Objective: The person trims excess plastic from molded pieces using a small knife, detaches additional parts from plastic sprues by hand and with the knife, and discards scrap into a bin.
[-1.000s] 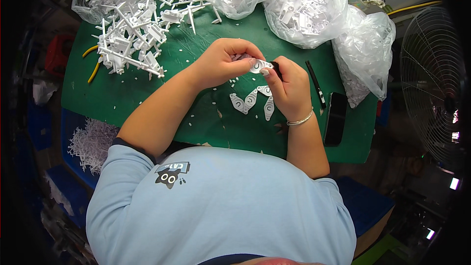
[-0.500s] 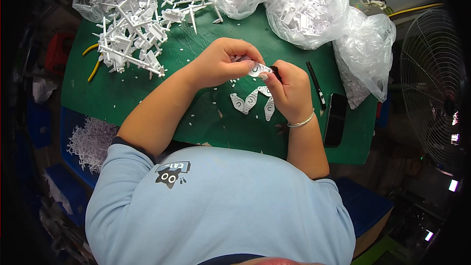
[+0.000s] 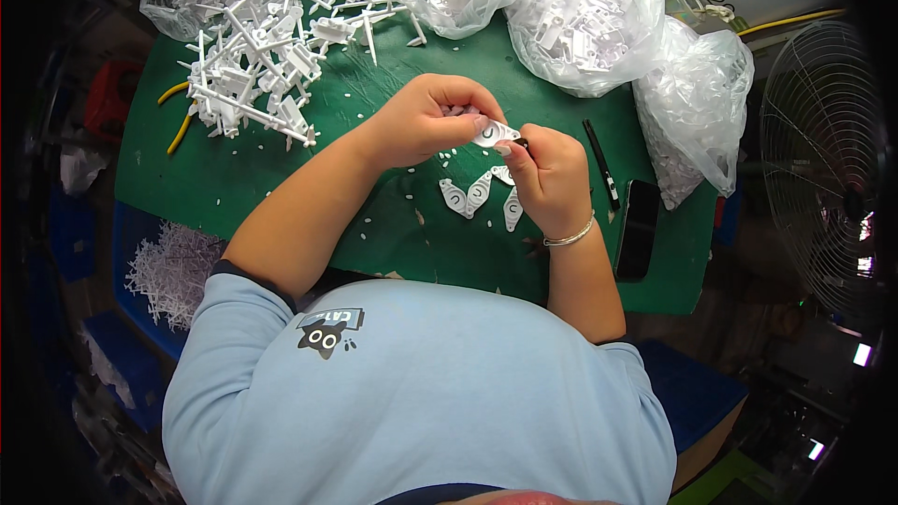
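We hold a small white teardrop-shaped plastic part (image 3: pixel 493 134) between both hands above the green counter (image 3: pixel 374 224). Our left hand (image 3: pixel 426 117) pinches its left end, and our right hand (image 3: pixel 552 178) is clenched around a dark tool that meets the right end. The part's long axis runs roughly left to right, tilted slightly, its flat face up toward us. Three similar white parts (image 3: pixel 479 196) lie just below, likely finished. A heap of white plastic sprues (image 3: pixel 262 65) and clear bags of white pieces (image 3: pixel 599 28) suggest most of the work remains.
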Demonstrator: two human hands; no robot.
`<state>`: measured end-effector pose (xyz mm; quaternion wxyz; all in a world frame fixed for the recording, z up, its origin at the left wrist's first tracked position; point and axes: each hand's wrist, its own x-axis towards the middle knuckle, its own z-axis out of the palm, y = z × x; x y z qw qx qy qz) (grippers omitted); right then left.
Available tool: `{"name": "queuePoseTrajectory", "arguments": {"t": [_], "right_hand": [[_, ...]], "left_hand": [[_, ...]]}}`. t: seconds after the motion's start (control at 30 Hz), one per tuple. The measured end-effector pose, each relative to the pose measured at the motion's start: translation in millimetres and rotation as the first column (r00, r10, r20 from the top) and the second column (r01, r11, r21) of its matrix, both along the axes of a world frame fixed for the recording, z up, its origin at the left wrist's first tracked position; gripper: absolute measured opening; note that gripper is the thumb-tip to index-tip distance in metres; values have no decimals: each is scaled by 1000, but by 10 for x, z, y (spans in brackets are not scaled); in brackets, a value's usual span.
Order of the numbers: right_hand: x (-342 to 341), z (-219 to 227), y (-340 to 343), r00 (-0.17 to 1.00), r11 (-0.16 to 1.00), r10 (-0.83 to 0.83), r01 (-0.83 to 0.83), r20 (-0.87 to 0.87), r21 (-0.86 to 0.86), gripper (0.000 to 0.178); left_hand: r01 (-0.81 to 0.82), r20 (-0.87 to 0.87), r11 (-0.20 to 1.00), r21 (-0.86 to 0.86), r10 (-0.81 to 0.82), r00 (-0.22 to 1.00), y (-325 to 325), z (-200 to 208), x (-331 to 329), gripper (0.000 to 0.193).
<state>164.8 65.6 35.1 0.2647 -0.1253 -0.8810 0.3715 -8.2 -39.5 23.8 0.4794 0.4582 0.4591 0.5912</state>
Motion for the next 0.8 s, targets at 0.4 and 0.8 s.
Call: {"name": "queuePoseTrajectory", "arguments": {"t": [0.4, 0.8], "right_hand": [[-13, 90, 33, 989, 983, -134, 124, 65, 138, 45], [-22, 44, 35, 922, 937, -297, 231, 249, 264, 50]], "left_hand": [[-186, 141, 982, -5, 185, 973, 30, -54, -73, 14], [-595, 303, 783, -182, 620, 723, 16, 290, -249, 24]]}}
